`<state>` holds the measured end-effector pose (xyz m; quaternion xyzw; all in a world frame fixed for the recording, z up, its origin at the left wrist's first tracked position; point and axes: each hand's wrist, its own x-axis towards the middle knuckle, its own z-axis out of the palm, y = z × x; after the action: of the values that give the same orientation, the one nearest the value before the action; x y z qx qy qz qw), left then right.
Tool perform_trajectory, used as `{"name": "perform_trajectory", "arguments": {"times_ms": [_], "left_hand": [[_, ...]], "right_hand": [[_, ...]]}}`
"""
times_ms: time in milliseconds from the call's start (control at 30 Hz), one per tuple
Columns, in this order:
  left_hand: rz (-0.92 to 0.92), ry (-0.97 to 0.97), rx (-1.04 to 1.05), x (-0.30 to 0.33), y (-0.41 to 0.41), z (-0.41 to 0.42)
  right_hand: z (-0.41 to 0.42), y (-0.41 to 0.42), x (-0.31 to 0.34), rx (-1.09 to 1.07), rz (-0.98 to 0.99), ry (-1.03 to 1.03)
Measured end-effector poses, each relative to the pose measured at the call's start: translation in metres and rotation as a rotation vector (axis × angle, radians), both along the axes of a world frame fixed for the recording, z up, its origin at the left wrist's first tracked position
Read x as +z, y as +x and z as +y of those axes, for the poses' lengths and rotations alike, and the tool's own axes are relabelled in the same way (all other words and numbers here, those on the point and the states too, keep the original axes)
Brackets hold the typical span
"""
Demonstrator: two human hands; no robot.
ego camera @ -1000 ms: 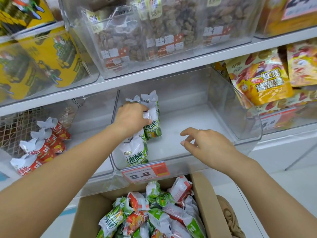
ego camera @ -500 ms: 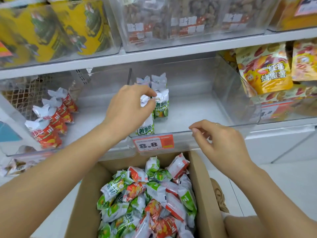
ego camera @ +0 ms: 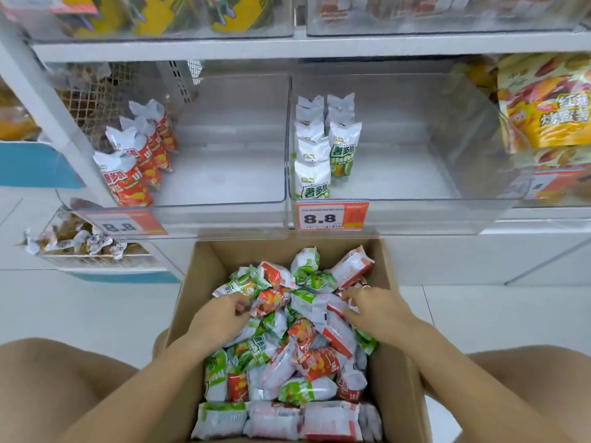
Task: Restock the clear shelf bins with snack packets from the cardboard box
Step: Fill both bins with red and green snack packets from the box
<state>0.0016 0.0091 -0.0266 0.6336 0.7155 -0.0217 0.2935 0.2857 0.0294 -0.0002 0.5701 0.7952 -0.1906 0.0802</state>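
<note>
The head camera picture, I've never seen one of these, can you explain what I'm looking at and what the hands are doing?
This is filmed by a camera worn on a person's head, looking forward and down, so the two bare arms reaching in from the bottom are the wearer's own. In front are shop shelves with clear bins. The left bin holds a row of red packets; the right bin holds two rows of green packets. Below them an open cardboard box is full of mixed red and green packets. Both hands are inside it: the left hand and the right hand have fingers curled among the packets, but whether either has actually gripped one isn't clear.
</note>
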Motion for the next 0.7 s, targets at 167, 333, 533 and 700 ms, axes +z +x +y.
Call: {"name": "perform_trajectory", "arguments": {"times_ms": [167,333,533,700], "left_hand": [[0.045,0.018,0.028,-0.036,-0.016,0.022],[0.07,-0.04,0.096,-0.069,-0.028,0.045],[0.235,-0.038,0.001,-0.086,-0.029,0.046],[-0.126,0.066,0.324,-0.066,-0.024,0.028]], "right_hand": [[0.005,-0.01,-0.014,0.04,-0.025,-0.052],[0.013,-0.021,-0.019,0.12,-0.004,-0.062],[0.02,-0.022,-0.014,0.163,-0.012,-0.062],[0.023,-0.034,-0.007,0.197,0.012,-0.033]]}}
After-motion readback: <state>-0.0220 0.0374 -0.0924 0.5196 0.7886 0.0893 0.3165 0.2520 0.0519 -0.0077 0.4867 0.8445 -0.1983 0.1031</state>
